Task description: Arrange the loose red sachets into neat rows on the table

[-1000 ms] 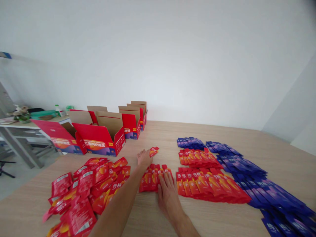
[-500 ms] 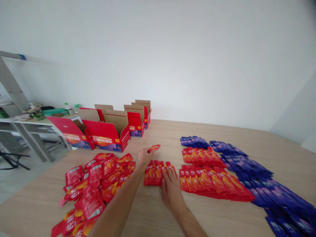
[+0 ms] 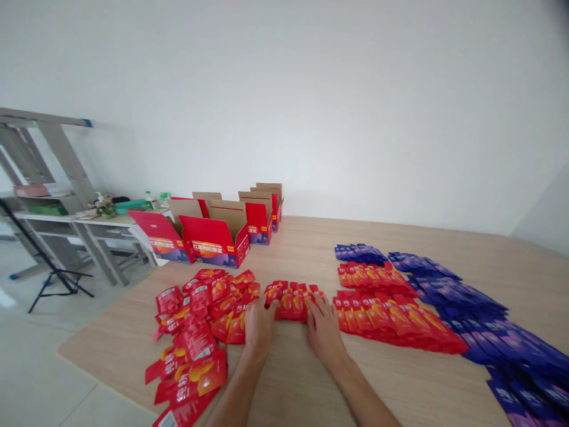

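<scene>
A short overlapping row of red pouches (image 3: 292, 301) lies on the table between my two hands. At its left end, my left hand (image 3: 260, 327) pinches a red pouch (image 3: 272, 289) between thumb and fingers, laying it against the row. My right hand (image 3: 325, 329) rests on the right end of the row with its fingers stretched over the pouches. Left of my left hand is a loose heap of red pouches (image 3: 195, 337), facing various ways. Neat rows of red pouches (image 3: 391, 317) lie overlapped to the right of my right hand.
Overlapping blue pouches (image 3: 471, 302) spread along the right side. Several open red cartons (image 3: 213, 240) with raised flaps stand at the back left of the wooden table (image 3: 293, 379). Beyond the table's left edge are a black tripod (image 3: 57, 276) and a side desk (image 3: 102, 228).
My left hand has lowered its red pouch from above and behind the row onto its left end. My right hand stays on the row. The view has turned slightly left.
</scene>
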`<state>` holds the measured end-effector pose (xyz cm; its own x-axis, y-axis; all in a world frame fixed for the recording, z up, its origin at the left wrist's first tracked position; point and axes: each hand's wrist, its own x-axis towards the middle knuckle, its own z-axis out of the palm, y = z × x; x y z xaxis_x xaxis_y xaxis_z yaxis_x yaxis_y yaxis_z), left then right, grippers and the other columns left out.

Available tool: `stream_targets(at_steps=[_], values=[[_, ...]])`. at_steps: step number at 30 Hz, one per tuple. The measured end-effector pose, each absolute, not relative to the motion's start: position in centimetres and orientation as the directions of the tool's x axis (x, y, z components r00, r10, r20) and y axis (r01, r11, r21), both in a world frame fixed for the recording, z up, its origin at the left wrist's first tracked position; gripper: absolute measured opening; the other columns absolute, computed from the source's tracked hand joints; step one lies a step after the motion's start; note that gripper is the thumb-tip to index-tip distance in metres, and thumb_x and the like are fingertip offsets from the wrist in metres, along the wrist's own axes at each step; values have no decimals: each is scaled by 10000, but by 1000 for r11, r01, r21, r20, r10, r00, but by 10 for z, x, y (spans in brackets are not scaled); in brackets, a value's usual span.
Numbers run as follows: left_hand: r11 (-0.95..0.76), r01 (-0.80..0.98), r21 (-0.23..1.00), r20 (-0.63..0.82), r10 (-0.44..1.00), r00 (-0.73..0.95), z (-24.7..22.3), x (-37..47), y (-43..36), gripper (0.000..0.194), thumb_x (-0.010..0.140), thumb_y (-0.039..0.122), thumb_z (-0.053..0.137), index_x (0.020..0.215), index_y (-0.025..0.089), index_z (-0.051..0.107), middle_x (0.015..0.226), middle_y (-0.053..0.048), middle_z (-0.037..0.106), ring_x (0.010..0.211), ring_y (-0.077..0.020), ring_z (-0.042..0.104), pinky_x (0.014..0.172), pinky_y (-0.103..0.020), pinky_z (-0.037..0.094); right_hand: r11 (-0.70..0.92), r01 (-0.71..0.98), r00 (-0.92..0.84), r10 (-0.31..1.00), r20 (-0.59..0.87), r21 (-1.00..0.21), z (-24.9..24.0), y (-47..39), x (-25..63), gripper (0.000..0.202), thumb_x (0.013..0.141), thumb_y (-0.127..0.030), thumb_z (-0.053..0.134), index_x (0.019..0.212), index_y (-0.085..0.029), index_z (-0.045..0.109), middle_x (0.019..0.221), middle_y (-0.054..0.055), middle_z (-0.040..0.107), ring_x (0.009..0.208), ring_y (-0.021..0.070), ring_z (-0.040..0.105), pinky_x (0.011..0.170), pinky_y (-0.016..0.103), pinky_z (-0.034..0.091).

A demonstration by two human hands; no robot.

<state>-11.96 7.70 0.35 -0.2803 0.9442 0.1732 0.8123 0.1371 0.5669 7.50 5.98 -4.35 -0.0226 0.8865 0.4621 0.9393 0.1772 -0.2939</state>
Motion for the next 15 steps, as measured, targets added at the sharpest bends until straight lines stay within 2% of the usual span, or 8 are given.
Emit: stream_targets(at_steps=[5, 11, 13, 15], values=[[137, 859, 494, 146, 960, -237, -10, -110, 65, 411, 905, 472, 564, 1170, 178, 678, 1047, -120, 737, 1016, -256, 651, 835, -312, 438, 153, 950, -26, 906, 422, -271, -41, 58, 81, 423, 997, -239, 349, 1302, -198, 640, 1478, 85, 506, 1433, 293, 347, 1188, 504, 223], [148, 933, 327, 180, 960, -215, -13, -105, 62, 506, 872, 567, 566, 1127, 144, 674, 1136, -166, 688, 1107, -321, 589, 939, -412, 432, 134, 958, -43, 942, 332, -255, -41, 58, 80, 448, 984, -252, 363, 1365, -203, 591, 1520, 83, 457, 1461, 292, 301, 1195, 506, 170], [100, 950, 295, 221, 960, -170, -13, -107, 66, 518, 896, 575, 521, 1153, 150, 669, 1219, -173, 656, 1170, -331, 560, 984, -441, 422, 133, 960, -53, 951, 305, -246, -40, 57, 80, 461, 982, -252, 355, 1388, -212, 568, 1534, 81, 437, 1471, 286, 283, 1197, 508, 156], [-25, 964, 265, 292, 955, -56, -13, -109, 73, 516, 947, 534, 447, 1260, 166, 628, 1373, -163, 578, 1304, -323, 478, 1075, -456, 372, 143, 960, -71, 956, 285, -239, -38, 55, 80, 472, 986, -264, 348, 1417, -220, 537, 1552, 83, 408, 1480, 276, 264, 1200, 510, 139]])
